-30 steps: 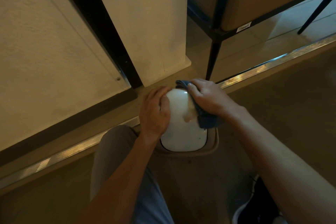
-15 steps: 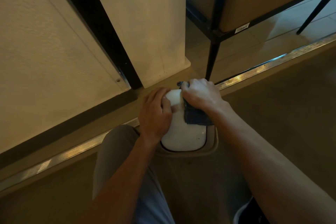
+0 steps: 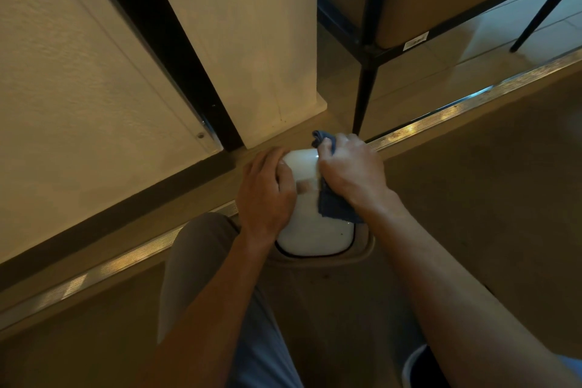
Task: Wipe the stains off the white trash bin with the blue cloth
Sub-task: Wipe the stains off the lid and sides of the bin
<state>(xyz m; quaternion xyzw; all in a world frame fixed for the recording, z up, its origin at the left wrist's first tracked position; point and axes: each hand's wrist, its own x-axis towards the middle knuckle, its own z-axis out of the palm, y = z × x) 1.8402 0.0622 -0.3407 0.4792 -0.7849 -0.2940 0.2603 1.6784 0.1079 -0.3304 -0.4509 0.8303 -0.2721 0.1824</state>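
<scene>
head view looks down at a tan floor crossed by a metal threshold strip, with a pale wall at upper left and a black chair leg beyond. white trash bin sits on the floor between both forearms, its domed lid facing up. left hand lies curled over the lid's left side, bracing it, gripping nothing else. right hand is closed around the blue cloth, pressing it against the lid's upper right.
</scene>
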